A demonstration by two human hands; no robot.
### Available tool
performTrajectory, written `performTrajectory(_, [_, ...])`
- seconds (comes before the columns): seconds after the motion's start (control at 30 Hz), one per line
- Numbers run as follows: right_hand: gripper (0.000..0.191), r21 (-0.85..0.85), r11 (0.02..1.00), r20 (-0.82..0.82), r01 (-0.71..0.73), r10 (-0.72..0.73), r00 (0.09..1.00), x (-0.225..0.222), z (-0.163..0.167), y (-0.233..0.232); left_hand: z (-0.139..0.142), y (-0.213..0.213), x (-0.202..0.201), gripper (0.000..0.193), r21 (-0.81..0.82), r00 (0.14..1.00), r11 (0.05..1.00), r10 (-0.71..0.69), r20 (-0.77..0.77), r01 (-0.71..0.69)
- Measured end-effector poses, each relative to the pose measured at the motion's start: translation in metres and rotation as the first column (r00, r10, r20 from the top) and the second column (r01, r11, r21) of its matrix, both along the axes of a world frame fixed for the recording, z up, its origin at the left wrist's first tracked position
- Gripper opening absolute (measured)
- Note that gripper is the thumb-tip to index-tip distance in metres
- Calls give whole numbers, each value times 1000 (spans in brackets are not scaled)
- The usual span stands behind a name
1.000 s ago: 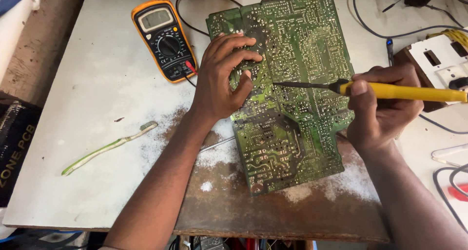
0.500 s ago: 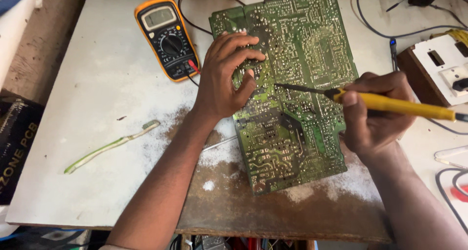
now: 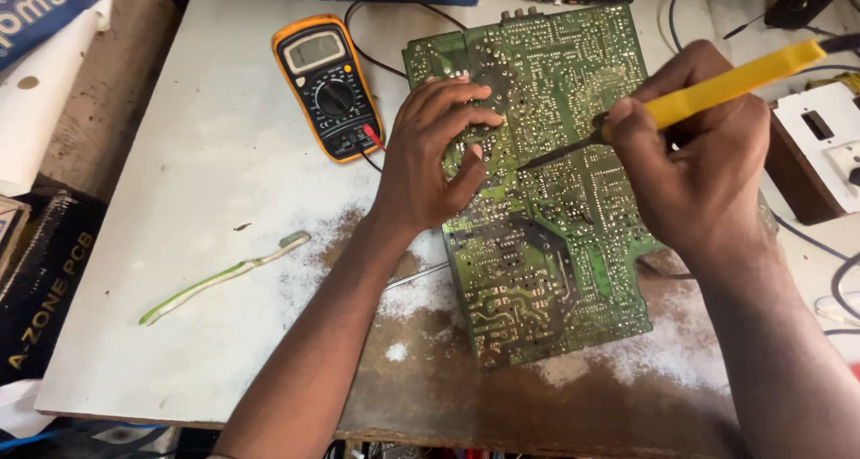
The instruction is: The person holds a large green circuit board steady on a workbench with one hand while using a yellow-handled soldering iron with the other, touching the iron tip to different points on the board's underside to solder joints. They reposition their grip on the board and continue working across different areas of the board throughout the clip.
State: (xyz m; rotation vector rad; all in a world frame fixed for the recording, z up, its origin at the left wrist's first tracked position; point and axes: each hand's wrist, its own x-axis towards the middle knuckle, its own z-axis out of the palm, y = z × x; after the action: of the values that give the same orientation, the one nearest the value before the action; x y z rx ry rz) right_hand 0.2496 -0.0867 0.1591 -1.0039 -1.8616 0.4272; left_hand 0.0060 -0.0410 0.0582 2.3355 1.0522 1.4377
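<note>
A large green circuit board point(image 3: 555, 244) lies solder side up on a worn white table point(image 3: 179, 199). My left hand point(image 3: 434, 154) rests on the board's left part, fingers curled and pressing it down. My right hand point(image 3: 694, 168) grips a soldering iron point(image 3: 717, 87) with a yellow handle. Its dark tip points left and touches the board near the middle, just right of my left fingers.
An orange and black multimeter point(image 3: 327, 87) sits left of the board with leads trailing. A green and white toothbrush point(image 3: 224, 275) lies at the left. A white socket box point(image 3: 824, 141) and cables are at the right. Boxes line the far edge.
My right hand has swung up and leftward over the board, with the iron's handle now tilted up to the right. The tip has stayed near the board's middle. My left hand stays put.
</note>
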Motion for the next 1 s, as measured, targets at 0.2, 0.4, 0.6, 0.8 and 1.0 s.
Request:
performTrajectory(0.2, [13, -34, 995, 67, 92, -90, 994, -6, 2, -8, 0, 0, 0, 28, 5, 1000, 1000, 9, -10, -9])
performTrajectory(0.4, [15, 53, 997, -85, 63, -58, 995, 9, -26, -6, 1, 0, 0, 29, 3, 1000, 1000, 1, 6, -1])
performTrajectory(0.6, [24, 190, 978, -266, 85, -32, 963, 22, -75, -6, -1, 1, -1, 26, 12, 1000, 1000, 9, -12, -9])
performTrajectory(0.8, [29, 174, 982, -282, 77, -25, 959, 37, -92, -10, 2, 0, -3, 27, -11, 1000, 1000, -2, -7, 2])
performTrajectory(1.0, [32, 244, 954, -274, 175, -105, 956, 30, -94, -15, 5, -2, -2, 29, -17, 1000, 1000, 7, -5, -7])
